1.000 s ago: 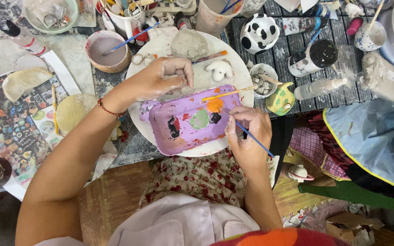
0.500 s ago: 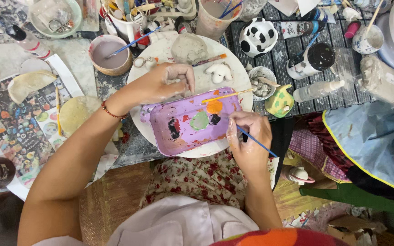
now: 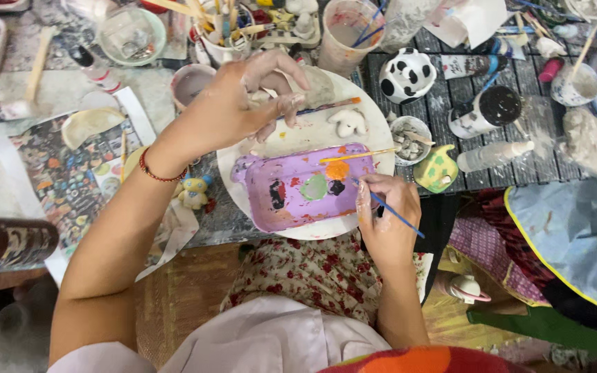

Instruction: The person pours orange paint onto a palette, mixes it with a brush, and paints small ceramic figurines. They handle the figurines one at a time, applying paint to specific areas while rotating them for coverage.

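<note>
The left hand [image 3: 243,103] has lifted up off the round white plate [image 3: 374,124] since a moment ago, and now hangs in the upper middle with fingers loosely spread, holding nothing. The right hand [image 3: 385,214] is pinched shut on a thin blue paintbrush [image 3: 395,214], its tip at the smooth purple paint tray [image 3: 291,197] in the middle, dotted with orange, green and black paint.

The left hand [image 3: 243,103] covers part of the white plate [image 3: 374,117] and whatever lies under its palm. The blue brush [image 3: 396,214] tip is hidden behind the right hand [image 3: 385,221] fingers. The brown bottle [image 3: 8,242] is cut off at the left edge; the cups along the top edge are cropped too
</note>
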